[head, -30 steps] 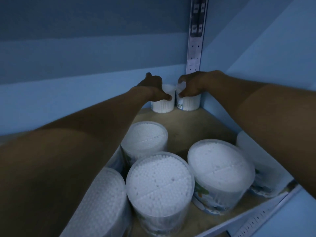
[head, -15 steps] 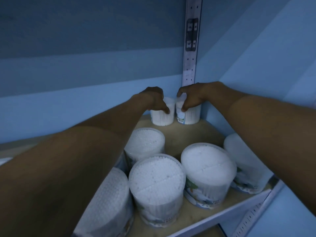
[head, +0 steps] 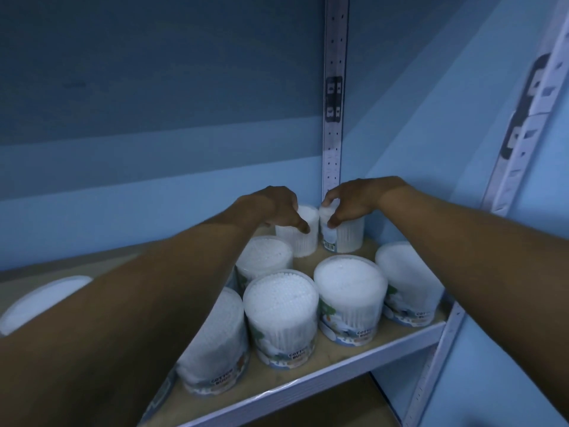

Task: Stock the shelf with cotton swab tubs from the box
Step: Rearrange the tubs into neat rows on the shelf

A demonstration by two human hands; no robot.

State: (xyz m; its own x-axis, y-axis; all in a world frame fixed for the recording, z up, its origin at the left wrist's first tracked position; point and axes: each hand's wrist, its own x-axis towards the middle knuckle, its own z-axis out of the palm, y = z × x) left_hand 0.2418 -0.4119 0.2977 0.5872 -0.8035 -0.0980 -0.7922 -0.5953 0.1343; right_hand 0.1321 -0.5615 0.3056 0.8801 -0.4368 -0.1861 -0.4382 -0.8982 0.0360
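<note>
Hands unmoved since earlier frame. Left hand [head: 271,208] grips left tub [head: 303,238], right hand [head: 348,200] grips right tub [head: 346,238], seating both in back corner of shelf [head: 338,365]. Next: let go, pull arms out without knocking front tubs.

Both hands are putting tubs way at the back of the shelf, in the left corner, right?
Not quite. The left hand and right hand each rest on a tub at the back of the shelf, but in the right corner, beside the metal upright, as the head view shows.

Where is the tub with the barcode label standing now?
In the head view, the clear round tub with the barcode label stands in the shelf's back right corner, under the right hand, beside the perforated metal post.
</note>
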